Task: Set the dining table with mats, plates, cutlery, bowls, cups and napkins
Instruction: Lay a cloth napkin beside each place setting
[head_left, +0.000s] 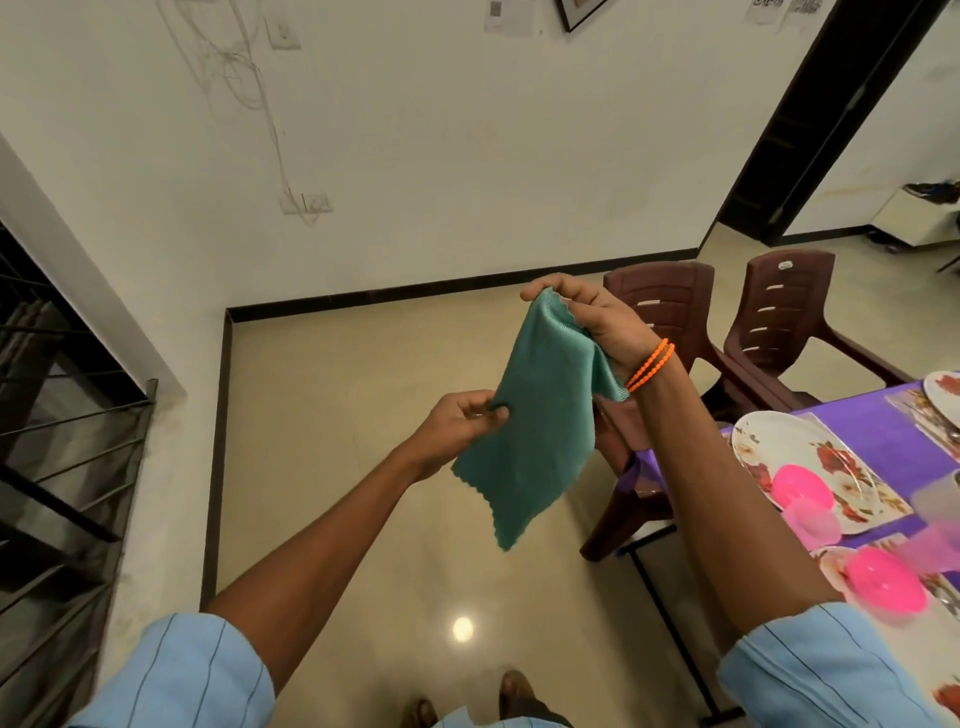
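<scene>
Both hands — left hand (467, 421) and right hand (582, 312) — pinch the soft green cloth napkin (530, 415) up over the floor; loose fingers could drop it.

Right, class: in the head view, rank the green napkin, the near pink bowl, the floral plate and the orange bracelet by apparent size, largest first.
1. green napkin, held up by both hands nearer the camera, so its lead is unsure
2. floral plate
3. near pink bowl
4. orange bracelet
</scene>
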